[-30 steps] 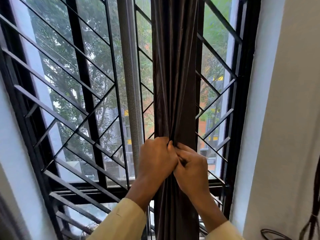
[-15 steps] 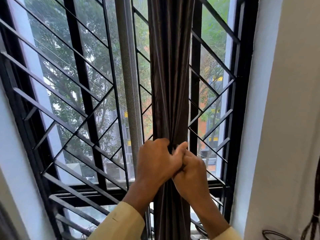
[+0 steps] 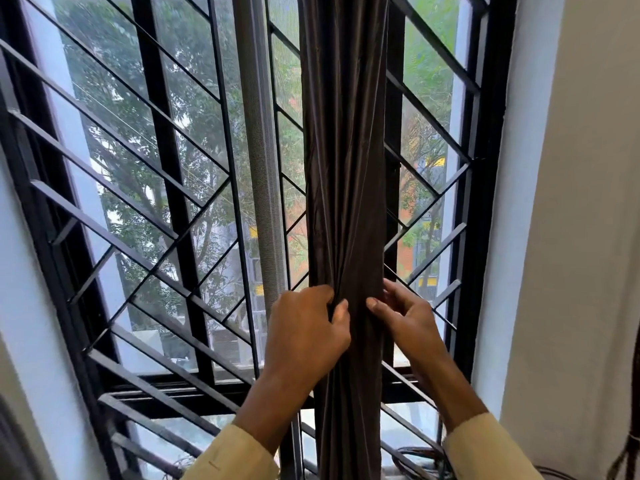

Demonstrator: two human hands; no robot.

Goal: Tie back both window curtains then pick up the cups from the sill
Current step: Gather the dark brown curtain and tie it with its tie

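Note:
A dark brown curtain (image 3: 346, 150) hangs bunched into a narrow column in front of the barred window. My left hand (image 3: 304, 334) grips the gathered folds at the curtain's left side, fingers curled into the cloth. My right hand (image 3: 408, 317) is at the curtain's right edge with fingers bent around it, thumb toward the front and fingertips behind the fabric. A gap of cloth shows between the two hands. The sill and the cups are out of sight.
A black window grille (image 3: 166, 202) with diagonal bars covers the glass. A grey rolled mesh strip (image 3: 259, 150) hangs left of the curtain. A white wall (image 3: 571, 237) stands at the right, with dark cables (image 3: 415, 459) low near my right sleeve.
My hands were pressed together at the middle of the curtain. My right hand has since moved off to the right edge, so the hands are now apart.

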